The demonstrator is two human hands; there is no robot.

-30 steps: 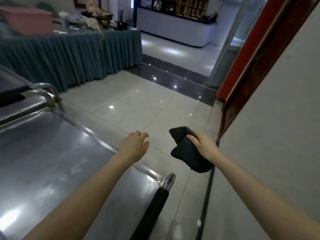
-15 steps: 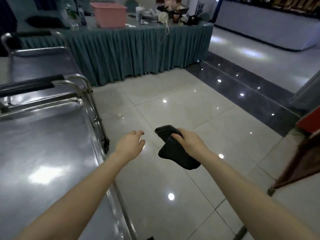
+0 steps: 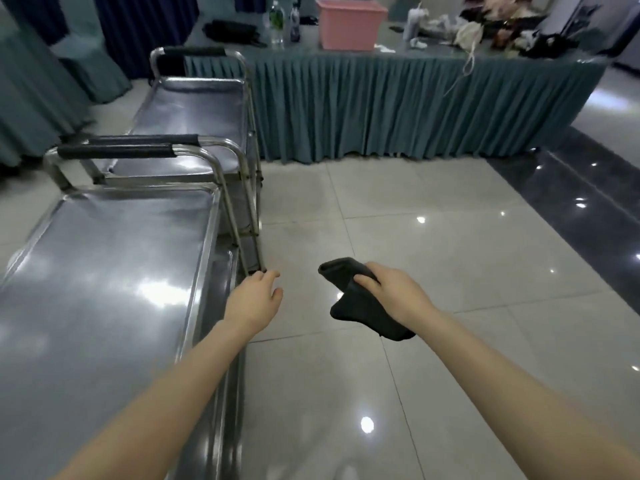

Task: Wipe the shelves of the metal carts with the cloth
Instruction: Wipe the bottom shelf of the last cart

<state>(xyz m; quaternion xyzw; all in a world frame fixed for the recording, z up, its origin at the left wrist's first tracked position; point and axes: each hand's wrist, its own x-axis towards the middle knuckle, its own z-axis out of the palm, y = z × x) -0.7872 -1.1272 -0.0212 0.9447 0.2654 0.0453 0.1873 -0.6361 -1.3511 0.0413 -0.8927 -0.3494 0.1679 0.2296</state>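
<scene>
Steel everywhere and none of it is getting wiped right now, so I'd call this the very start of a pass. Your right hand [image 3: 398, 296] has its grip closed round the crumpled dark grey cloth [image 3: 360, 313], thumb on top. The cloth hangs in the air over the pale glossy floor tiles [image 3: 433, 244], well apart from any shelf. Your left hand [image 3: 254, 303] is loose and empty, fingers relaxed, hovering just beside the right rim of the near stainless-steel cart [image 3: 200, 271].

What's left, as far as I can judge: pretty much everything. The near cart's flat top shelf [image 3: 104, 289] shines, but I can't tell if that's cleaned metal or just glare (the lights bounce off it hard). A strip of its lower shelf [image 3: 227, 271] peeks out below the right rim. The second steel cart [image 3: 197, 109] stands just behind, handle to handle with the first.

Edges to mind: the top shelf has a raised lip all round, so grime will likely sit in the corners. The thin steel uprights [image 3: 232, 216] come down close to your left fingertips and will probably crowd any reach to the lower shelf. Room-wise you're fine. There's open floor on your right, and the long table with the teal pleated skirt [image 3: 398, 105] is well back.
</scene>
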